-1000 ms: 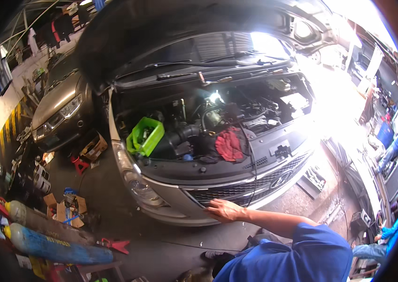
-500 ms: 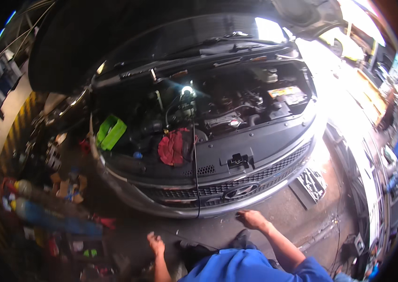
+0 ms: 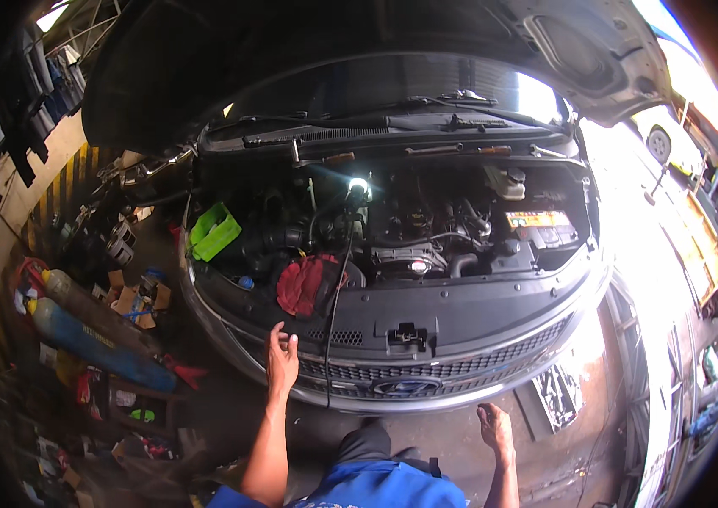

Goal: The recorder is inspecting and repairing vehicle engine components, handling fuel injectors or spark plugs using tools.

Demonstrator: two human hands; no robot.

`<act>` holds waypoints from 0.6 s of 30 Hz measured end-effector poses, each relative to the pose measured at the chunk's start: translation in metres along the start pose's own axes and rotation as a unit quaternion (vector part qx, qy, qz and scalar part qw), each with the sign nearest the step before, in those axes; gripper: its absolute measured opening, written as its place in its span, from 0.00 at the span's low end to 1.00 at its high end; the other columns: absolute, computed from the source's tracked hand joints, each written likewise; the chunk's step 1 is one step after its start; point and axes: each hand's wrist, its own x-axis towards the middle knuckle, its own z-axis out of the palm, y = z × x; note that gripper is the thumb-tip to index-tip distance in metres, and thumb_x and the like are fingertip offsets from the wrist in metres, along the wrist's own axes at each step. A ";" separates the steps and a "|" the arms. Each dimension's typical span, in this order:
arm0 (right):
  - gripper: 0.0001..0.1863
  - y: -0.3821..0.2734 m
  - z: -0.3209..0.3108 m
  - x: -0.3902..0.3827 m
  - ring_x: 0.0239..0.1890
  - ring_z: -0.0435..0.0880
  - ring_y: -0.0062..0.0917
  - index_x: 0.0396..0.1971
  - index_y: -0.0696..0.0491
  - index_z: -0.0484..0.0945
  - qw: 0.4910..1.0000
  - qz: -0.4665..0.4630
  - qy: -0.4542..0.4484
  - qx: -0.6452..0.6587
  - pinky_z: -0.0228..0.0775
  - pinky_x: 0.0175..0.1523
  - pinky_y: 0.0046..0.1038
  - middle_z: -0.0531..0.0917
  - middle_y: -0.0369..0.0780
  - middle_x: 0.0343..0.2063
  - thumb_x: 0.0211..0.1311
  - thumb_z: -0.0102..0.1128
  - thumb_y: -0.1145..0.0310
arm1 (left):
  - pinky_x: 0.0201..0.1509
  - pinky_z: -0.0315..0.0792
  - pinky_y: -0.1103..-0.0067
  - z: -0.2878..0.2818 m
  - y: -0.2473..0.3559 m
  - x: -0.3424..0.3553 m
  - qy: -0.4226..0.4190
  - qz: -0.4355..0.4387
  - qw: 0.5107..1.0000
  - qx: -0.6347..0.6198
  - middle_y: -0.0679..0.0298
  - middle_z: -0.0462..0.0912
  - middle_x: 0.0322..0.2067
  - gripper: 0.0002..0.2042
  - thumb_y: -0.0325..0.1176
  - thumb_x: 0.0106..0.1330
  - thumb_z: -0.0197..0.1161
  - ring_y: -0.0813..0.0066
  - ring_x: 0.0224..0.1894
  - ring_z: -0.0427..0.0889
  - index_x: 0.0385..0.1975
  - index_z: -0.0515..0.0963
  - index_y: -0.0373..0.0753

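Since half a second ago the left hand [image 3: 281, 362] has risen from the low edge of the view up to the front of the car [image 3: 426, 339], and the right hand [image 3: 495, 427] has come lower and more to the right, away from the bumper. The view itself also sits closer to the engine bay now.

The left hand is open, the fingers a little spread and curved, and it holds nothing; it is at the upper edge of the grille [image 3: 435, 372], just beside a thin black cable [image 3: 335, 322] that hangs down over the front panel. I cannot tell if the fingertips really touch the car. The right hand is also open and empty, the palm down, over the floor [image 3: 460, 440] in front of the bumper, well apart from the car.

Just above the left hand a red rag [image 3: 304, 284] lies on the edge of the engine bay. The cable goes up from there to a bright work lamp [image 3: 359, 186] that shines among the engine parts. A green plastic tray [image 3: 213, 231] stands at the left side of the bay, and the battery [image 3: 541, 229] is at the right side. The hood [image 3: 291, 59] is raised. On the floor to the left lie two gas cylinders [image 3: 92, 330], one blue, near some cardboard pieces.
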 end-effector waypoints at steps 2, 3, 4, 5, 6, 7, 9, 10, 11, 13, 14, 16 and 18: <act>0.11 -0.010 -0.006 0.030 0.39 0.87 0.46 0.44 0.55 0.85 0.999 -0.022 0.038 0.027 0.79 0.46 0.40 0.87 0.51 0.36 0.73 0.62 0.63 | 0.46 0.78 0.70 0.013 0.015 0.010 -0.007 -0.010 1.000 -0.001 0.55 0.79 0.47 0.23 0.37 0.76 0.63 0.67 0.43 0.79 0.67 0.70 0.39; 0.11 -0.018 -0.008 0.045 0.37 0.87 0.44 0.45 0.55 0.85 0.997 -0.007 0.053 0.062 0.78 0.45 0.39 0.87 0.50 0.35 0.72 0.63 0.64 | 0.49 0.77 0.69 0.019 0.021 0.015 -0.013 -0.026 1.000 -0.011 0.56 0.78 0.47 0.22 0.37 0.76 0.62 0.65 0.45 0.80 0.66 0.71 0.39; 0.10 -0.025 -0.013 0.062 0.35 0.87 0.41 0.46 0.56 0.85 0.994 -0.042 0.085 0.054 0.78 0.44 0.36 0.87 0.49 0.34 0.73 0.63 0.66 | 0.51 0.77 0.68 0.024 0.026 0.019 -0.003 0.015 1.000 0.006 0.56 0.79 0.48 0.21 0.36 0.76 0.62 0.64 0.46 0.80 0.65 0.72 0.39; 0.10 -0.034 -0.018 0.080 0.37 0.87 0.40 0.47 0.56 0.84 0.989 -0.075 0.117 0.057 0.78 0.46 0.36 0.87 0.48 0.36 0.74 0.61 0.68 | 0.53 0.76 0.67 0.029 0.031 0.025 0.013 0.035 0.998 0.041 0.56 0.79 0.48 0.20 0.36 0.76 0.62 0.62 0.47 0.80 0.64 0.73 0.39; 0.10 -0.043 -0.021 0.096 0.40 0.87 0.40 0.48 0.57 0.83 0.983 -0.082 0.153 0.062 0.78 0.48 0.36 0.87 0.48 0.38 0.74 0.59 0.69 | 0.57 0.74 0.64 0.033 0.035 0.032 0.024 0.060 0.996 0.053 0.54 0.79 0.47 0.18 0.36 0.75 0.61 0.57 0.50 0.80 0.62 0.75 0.38; 0.10 -0.054 -0.026 0.115 0.42 0.87 0.39 0.48 0.57 0.83 0.975 -0.096 0.180 0.085 0.78 0.50 0.36 0.87 0.48 0.40 0.75 0.58 0.70 | 0.58 0.73 0.63 0.036 0.040 0.041 0.026 0.074 0.995 0.061 0.52 0.80 0.46 0.17 0.36 0.75 0.61 0.53 0.51 0.80 0.60 0.76 0.37; 0.10 -0.071 -0.033 0.149 0.47 0.86 0.39 0.50 0.57 0.82 0.973 -0.079 0.214 0.041 0.77 0.53 0.36 0.85 0.48 0.45 0.76 0.55 0.72 | 0.58 0.73 0.63 0.039 0.045 0.060 0.038 0.068 0.994 0.072 0.51 0.80 0.46 0.16 0.36 0.75 0.61 0.52 0.52 0.80 0.59 0.77 0.36; 0.11 -0.078 -0.033 0.166 0.50 0.84 0.41 0.52 0.56 0.80 0.970 -0.038 0.235 0.056 0.76 0.56 0.36 0.83 0.47 0.49 0.77 0.54 0.72 | 0.59 0.73 0.63 0.040 0.046 0.069 0.042 0.053 0.997 0.045 0.51 0.81 0.46 0.16 0.36 0.75 0.61 0.51 0.52 0.80 0.57 0.77 0.36; 0.14 -0.084 -0.033 0.185 0.56 0.80 0.44 0.57 0.55 0.78 0.964 -0.065 0.256 -0.007 0.72 0.62 0.39 0.80 0.47 0.55 0.76 0.55 0.71 | 0.59 0.73 0.63 0.043 0.047 0.080 0.046 0.069 0.996 0.035 0.51 0.81 0.46 0.16 0.36 0.75 0.61 0.51 0.52 0.80 0.57 0.77 0.36; 0.17 -0.094 -0.025 0.221 0.65 0.73 0.45 0.62 0.53 0.76 0.948 -0.090 0.298 -0.063 0.63 0.69 0.43 0.77 0.46 0.61 0.77 0.54 0.68 | 0.59 0.73 0.62 0.049 0.046 0.095 0.079 0.101 0.990 0.063 0.51 0.81 0.47 0.15 0.36 0.75 0.62 0.51 0.53 0.80 0.57 0.78 0.36; 0.17 -0.097 -0.018 0.235 0.65 0.73 0.45 0.62 0.53 0.76 0.948 -0.097 0.296 -0.069 0.63 0.69 0.43 0.77 0.46 0.61 0.77 0.54 0.68 | 0.59 0.73 0.63 0.052 0.044 0.102 0.085 0.106 0.988 0.073 0.51 0.81 0.48 0.15 0.36 0.75 0.62 0.51 0.54 0.79 0.56 0.78 0.36; 0.20 -0.099 -0.006 0.256 0.70 0.67 0.43 0.65 0.51 0.74 0.928 -0.043 0.330 -0.166 0.57 0.71 0.45 0.73 0.45 0.66 0.77 0.53 0.64 | 0.61 0.72 0.63 0.058 0.038 0.112 0.082 0.097 0.988 0.085 0.51 0.80 0.50 0.16 0.36 0.75 0.62 0.50 0.56 0.79 0.57 0.78 0.37; 0.21 -0.100 0.004 0.265 0.71 0.65 0.43 0.66 0.50 0.74 0.921 -0.032 0.339 -0.188 0.54 0.72 0.46 0.72 0.45 0.68 0.77 0.54 0.63 | 0.62 0.72 0.62 0.066 0.031 0.124 0.096 0.102 0.985 0.097 0.50 0.79 0.52 0.17 0.37 0.74 0.63 0.50 0.57 0.78 0.58 0.78 0.37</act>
